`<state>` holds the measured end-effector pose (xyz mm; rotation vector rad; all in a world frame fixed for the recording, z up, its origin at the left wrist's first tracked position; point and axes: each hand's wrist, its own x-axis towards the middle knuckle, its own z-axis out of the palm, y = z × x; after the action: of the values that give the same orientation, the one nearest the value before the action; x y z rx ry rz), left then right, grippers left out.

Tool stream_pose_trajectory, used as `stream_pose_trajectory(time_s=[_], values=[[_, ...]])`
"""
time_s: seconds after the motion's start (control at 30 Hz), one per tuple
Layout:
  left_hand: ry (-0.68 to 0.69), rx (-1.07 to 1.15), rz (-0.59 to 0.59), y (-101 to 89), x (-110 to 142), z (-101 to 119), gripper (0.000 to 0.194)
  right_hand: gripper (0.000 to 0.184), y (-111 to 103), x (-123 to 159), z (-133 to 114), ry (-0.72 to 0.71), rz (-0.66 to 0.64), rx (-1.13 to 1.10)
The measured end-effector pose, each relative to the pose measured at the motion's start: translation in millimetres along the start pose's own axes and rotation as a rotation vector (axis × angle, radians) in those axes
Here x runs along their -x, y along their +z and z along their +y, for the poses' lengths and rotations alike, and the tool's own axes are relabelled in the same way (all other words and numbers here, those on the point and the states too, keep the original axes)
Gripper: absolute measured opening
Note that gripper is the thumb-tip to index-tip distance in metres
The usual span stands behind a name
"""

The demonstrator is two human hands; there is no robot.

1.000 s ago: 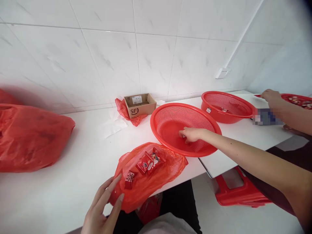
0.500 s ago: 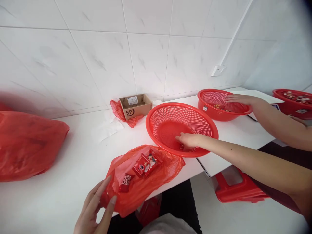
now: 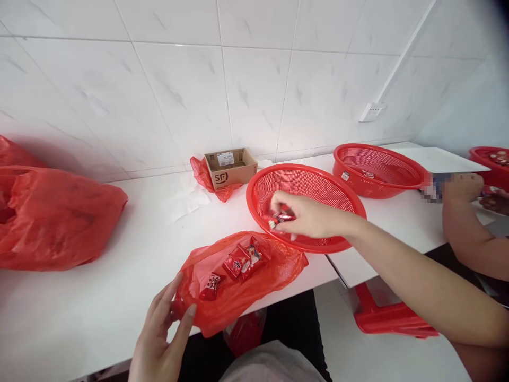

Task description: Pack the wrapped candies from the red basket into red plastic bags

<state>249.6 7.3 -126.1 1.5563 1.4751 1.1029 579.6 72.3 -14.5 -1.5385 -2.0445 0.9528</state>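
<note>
My right hand [image 3: 304, 215] is closed around a small red-and-white wrapped snack [image 3: 283, 216], above the near left side of a red perforated basket [image 3: 254, 204]. My fingers partly hide the snack. In front of the basket, a red plastic bag [image 3: 238, 289] lies spread on the table with several red snack packets [image 3: 237, 262] on it. At the bag's left end is my left hand [image 3: 165, 329], thumb and fingers apart, touching the plastic's edge.
A cardboard box [image 3: 234, 172] stands by the wall on red plastic. A large red bag [image 3: 59, 223] sits at left. To the right are a second red basket [image 3: 377, 183], a co-worker's arm [image 3: 463, 223] and another basket [image 3: 491, 170]. A red stool [image 3: 393, 318] is below.
My right hand has risen from the basket's bottom and moved left, with a wrapped snack now visible in it. The co-worker's hand has left the second basket. My left hand stays at the bag.
</note>
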Motion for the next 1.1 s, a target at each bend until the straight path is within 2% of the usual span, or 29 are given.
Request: stream_pose_trajectory(time_s=[0.1,0.2,0.27,0.4,0.5,0.6,0.67,0.8,0.87,0.93,1.0,1.1], values=[[-0.034,0.074,0.023,5.6,2,10,0.053,0.019,32,-5,-23,-0.072,-0.078,0.02],[-0.048,0.132,0.015,7.5,4,13,0.053,0.014,54,-11,-29,-0.104,-0.116,0.011],[-0.049,0.155,0.006,6.3,5,11,0.054,0.01,59,-13,-32,-0.136,-0.113,-0.005],[-0.063,0.176,0.002,3.6,6,6,0.055,0.025,49,-9,-37,-0.173,-0.131,0.013],[-0.079,0.19,0.005,2.5,7,5,0.055,0.033,35,8,-25,-0.105,0.043,0.162],[-0.085,0.18,0.012,-0.8,5,2,0.057,0.036,34,41,3,0.068,0.227,0.43],[-0.101,0.152,0.013,-4.7,1,-3,0.059,0.034,48,68,24,0.138,0.248,0.53],[-0.141,0.117,-0.015,-10.8,-9,-12,0.064,0.034,95,104,44,0.081,0.423,0.551],[-0.153,0.12,-0.025,-10.2,-14,-12,0.066,0.033,113,109,42,0.07,0.483,0.55],[-0.165,0.116,-0.021,-7.0,-17,-10,0.068,0.031,120,106,39,0.086,0.513,0.533],[-0.181,0.111,-0.008,-3.3,-18,-6,0.069,0.031,114,98,38,0.11,0.529,0.512],[-0.189,0.154,0.068,-2.3,-20,2,0.072,0.031,93,77,46,0.157,0.527,0.502]])
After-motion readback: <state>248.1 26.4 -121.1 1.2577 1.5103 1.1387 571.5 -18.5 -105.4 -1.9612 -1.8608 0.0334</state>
